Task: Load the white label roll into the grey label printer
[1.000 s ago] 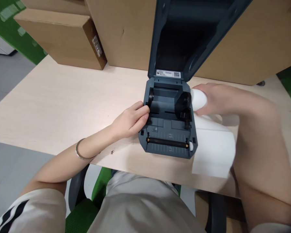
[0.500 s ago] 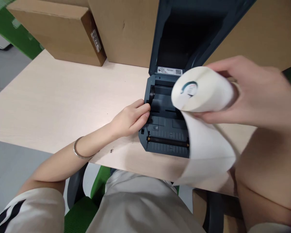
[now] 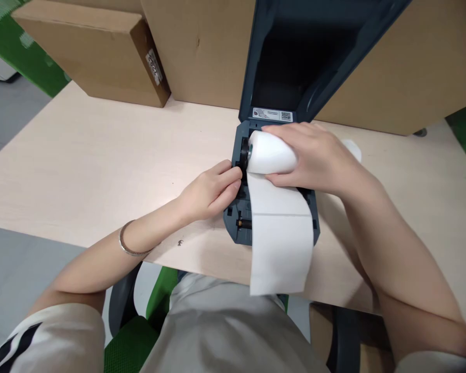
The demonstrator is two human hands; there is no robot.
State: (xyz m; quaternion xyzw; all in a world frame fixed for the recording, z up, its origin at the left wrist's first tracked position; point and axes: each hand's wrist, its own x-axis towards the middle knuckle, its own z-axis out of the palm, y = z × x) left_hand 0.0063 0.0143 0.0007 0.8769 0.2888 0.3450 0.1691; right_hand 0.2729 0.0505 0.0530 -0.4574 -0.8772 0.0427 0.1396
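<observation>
1. The right hand (image 3: pixel 314 155), closed around the label roll (image 3: pixel 270 153), has lowered it from mid-air into the open label printer (image 3: pixel 241 228).
2. The left hand (image 3: pixel 209 191) stays curled against the left roll holder (image 3: pixel 244 150).
3. The loose paper tail (image 3: pixel 281 243) now drapes over the printer's front.

Cardboard boxes (image 3: pixel 97 49) stand at the back of the pale wooden table (image 3: pixel 85 155).

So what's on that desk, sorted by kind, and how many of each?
Cardboard boxes: 3, small, middle, right
Label printers, lid open: 1
White paper rolls: 1
Total: 5
</observation>
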